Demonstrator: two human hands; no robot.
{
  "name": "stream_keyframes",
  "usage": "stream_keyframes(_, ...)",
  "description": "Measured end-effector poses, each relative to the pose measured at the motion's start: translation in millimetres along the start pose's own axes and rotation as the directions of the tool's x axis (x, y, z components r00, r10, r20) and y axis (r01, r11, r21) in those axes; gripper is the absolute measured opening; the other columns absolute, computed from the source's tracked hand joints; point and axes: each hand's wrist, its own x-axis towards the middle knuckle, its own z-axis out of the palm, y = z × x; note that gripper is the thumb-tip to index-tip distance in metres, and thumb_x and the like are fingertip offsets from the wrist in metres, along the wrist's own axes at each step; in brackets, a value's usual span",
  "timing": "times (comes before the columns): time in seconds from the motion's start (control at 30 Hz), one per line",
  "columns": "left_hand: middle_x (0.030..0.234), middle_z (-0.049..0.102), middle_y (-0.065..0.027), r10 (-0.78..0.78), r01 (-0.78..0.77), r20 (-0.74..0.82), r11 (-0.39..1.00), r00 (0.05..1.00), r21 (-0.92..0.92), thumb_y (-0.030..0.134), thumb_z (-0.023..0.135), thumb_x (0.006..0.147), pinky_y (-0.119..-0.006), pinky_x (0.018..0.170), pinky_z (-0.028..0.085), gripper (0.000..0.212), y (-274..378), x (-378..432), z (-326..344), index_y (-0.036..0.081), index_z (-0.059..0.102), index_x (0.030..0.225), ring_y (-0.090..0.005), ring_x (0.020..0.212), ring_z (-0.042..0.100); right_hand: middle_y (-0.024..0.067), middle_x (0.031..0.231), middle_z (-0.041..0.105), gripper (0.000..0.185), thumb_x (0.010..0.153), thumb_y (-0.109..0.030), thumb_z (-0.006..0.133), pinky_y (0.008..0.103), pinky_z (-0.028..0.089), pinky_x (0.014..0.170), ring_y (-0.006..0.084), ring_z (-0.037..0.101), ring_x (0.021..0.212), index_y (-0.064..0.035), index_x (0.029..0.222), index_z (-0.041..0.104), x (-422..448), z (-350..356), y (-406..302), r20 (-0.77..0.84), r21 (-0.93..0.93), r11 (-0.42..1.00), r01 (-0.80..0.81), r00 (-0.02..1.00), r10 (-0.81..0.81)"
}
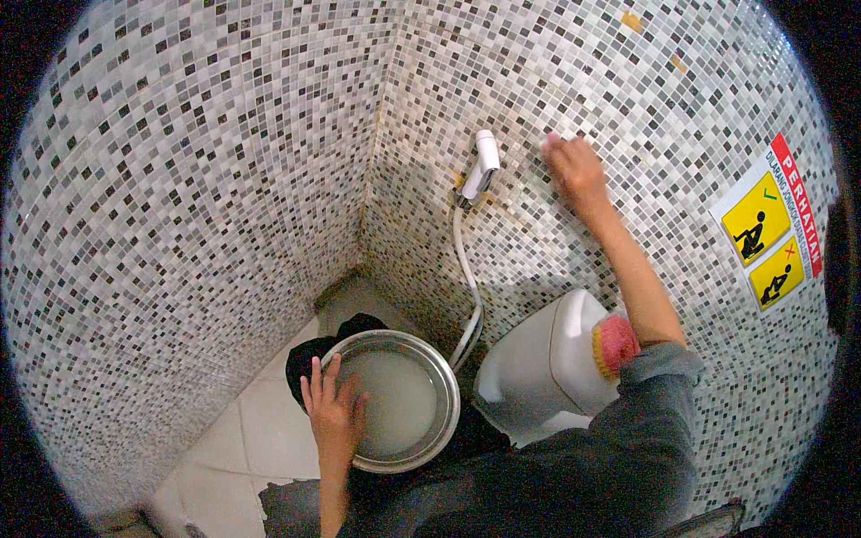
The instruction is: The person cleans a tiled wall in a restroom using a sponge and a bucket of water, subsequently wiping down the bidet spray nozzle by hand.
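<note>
A round metal basin (pixel 452 410) with cloudy, whitish liquid (pixel 397 403) in it is in front of me, low in the view. My left hand (pixel 334 410) straddles its left rim, some fingers on the outer side and others over the inside. Up at the mosaic-tiled wall (pixel 538 222) is my right hand (pixel 577 171), blurred, its fingers curled close to the tiles. Whether something small is between those fingertips cannot be made out. Left of that hand, a white bidet sprayer (pixel 481 168) hangs on the wall.
A white hose (pixel 464 262) runs down from the sprayer. Beside the basin stands a white toilet cistern (pixel 538 356) with a pink-and-yellow sponge or scrubber (pixel 613 344) on top, close to my right sleeve. A printed sign (pixel 767 228) is on the right wall. Floor tiles (pixel 279 424) show at left.
</note>
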Motion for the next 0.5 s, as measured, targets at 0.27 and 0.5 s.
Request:
stream_keyframes(0.27,0.139,0.043,-0.0117,0.03,-0.03,-0.004,1.0,1.0,-0.008,0.02,0.067,0.08,-0.058,0.108,0.02,0.032,-2.5,-3.1,3.0,0.007,0.063,0.109,-0.038,0.135,0.029,0.0148,0.082,0.057,0.006,0.079,-0.009,0.059,0.0399,0.048,0.071,0.0305,0.056,0.079,-0.0029,0.079,0.06,-38.2,27.8,-14.7,0.48,0.201,0.975,-0.097,0.877,-0.012)
stream_keyframes(0.5,0.14,0.042,-0.0116,0.024,-0.024,-0.004,0.999,1.0,-0.031,0.019,0.067,0.08,-0.058,0.109,0.02,0.032,-1.2,3.6,7.1,0.007,0.063,0.11,-0.0388,0.136,0.028,0.0169,0.083,0.056,0.013,0.084,-0.009,0.051,0.0457,0.048,0.068,0.0338,0.057,0.08,-0.0026,0.093,0.057,-70.5,55.0,-6.2,0.444,0.179,0.977,-0.115,0.896,0.024)
